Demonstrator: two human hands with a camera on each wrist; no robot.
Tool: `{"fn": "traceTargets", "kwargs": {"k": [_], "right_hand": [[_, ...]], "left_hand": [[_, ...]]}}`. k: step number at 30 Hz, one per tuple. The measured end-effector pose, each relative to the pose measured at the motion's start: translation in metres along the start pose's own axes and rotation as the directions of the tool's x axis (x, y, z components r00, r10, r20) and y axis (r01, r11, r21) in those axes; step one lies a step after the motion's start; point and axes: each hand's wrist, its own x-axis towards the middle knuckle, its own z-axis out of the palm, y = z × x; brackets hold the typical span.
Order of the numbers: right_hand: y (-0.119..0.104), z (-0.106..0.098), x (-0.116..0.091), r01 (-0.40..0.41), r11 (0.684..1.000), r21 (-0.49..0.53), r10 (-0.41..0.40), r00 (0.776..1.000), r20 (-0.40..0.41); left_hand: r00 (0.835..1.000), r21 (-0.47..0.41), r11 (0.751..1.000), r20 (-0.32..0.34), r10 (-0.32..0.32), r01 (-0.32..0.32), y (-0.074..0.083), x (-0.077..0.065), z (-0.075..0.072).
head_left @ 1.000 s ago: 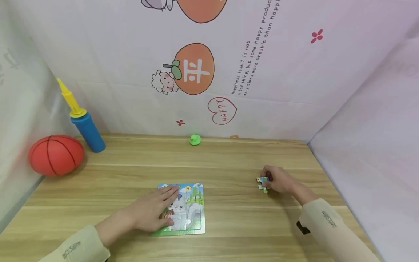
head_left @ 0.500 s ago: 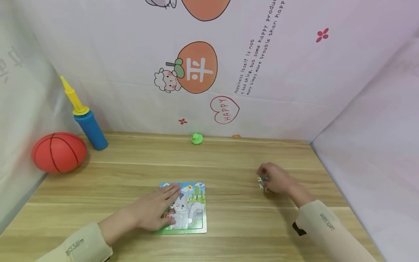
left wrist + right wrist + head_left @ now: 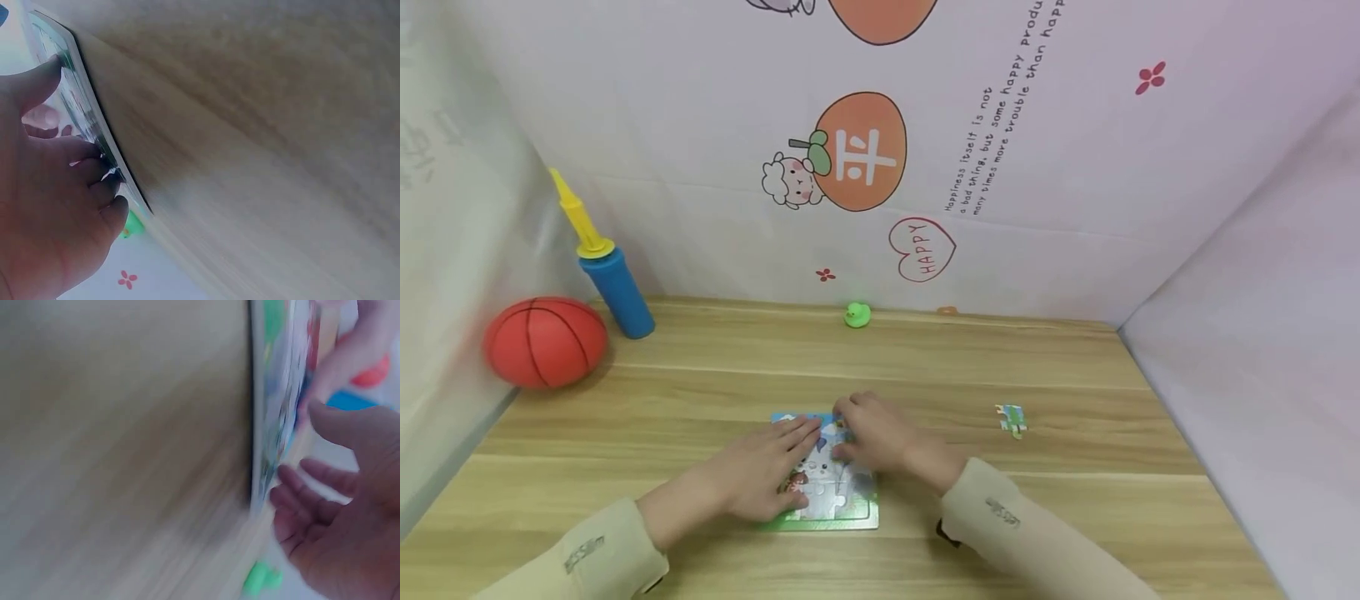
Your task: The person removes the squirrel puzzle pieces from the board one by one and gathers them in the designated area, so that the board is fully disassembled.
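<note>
A jigsaw puzzle with a grey squirrel picture and a green lower border lies on the table. My left hand rests on its left part with fingers spread. In the left wrist view, the left thumb and fingertips touch the puzzle's face. Over the upper right part of the puzzle is my right hand, fingers loosely bent. The right wrist view shows the right hand with a gap between thumb and fingers and nothing seen in it. A blue and green puzzle piece lies apart on the right.
A red ball and a blue pump with a yellow top stand at the back left. A small green toy duck sits at the table's back edge. Printed white cloth rises behind the table.
My right hand has left the piece on the right and moved left to the puzzle. That piece stays on the table. My left hand keeps its place on the puzzle.
</note>
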Motion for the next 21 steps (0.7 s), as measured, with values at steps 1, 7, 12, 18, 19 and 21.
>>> {"fn": "traceTargets", "kwargs": {"k": [1,7,12,18,19,21], "right_hand": [[-0.006,0.002,0.003,-0.014,0.999,-0.033,0.015,1.000,0.020],[-0.020,0.008,0.011,-0.067,0.993,-0.100,0.069,0.998,0.017],[-0.021,0.011,0.014,-0.067,0.996,-0.059,0.068,0.998,0.005],[-0.022,0.012,0.016,-0.086,0.996,-0.013,0.086,0.996,0.001],[-0.022,0.013,0.017,-0.090,0.996,-0.006,0.090,0.996,0.001],[-0.022,0.013,0.017,-0.097,0.995,0.004,0.097,0.995,0.003]], "left_hand": [[1.000,-0.001,1.000,-0.002,0.002,-0.002,0.000,0.000,0.000],[1.000,-0.015,1.000,-0.010,-0.015,0.014,-0.001,0.000,0.002],[0.997,-0.079,0.994,-0.002,-0.073,0.073,-0.003,-0.004,0.002],[0.992,-0.091,0.988,0.013,-0.127,0.128,-0.008,-0.009,0.004],[0.992,-0.084,0.988,0.013,-0.128,0.129,-0.008,-0.009,0.005],[0.991,-0.073,0.989,0.017,-0.131,0.132,-0.008,-0.009,0.007]]}}
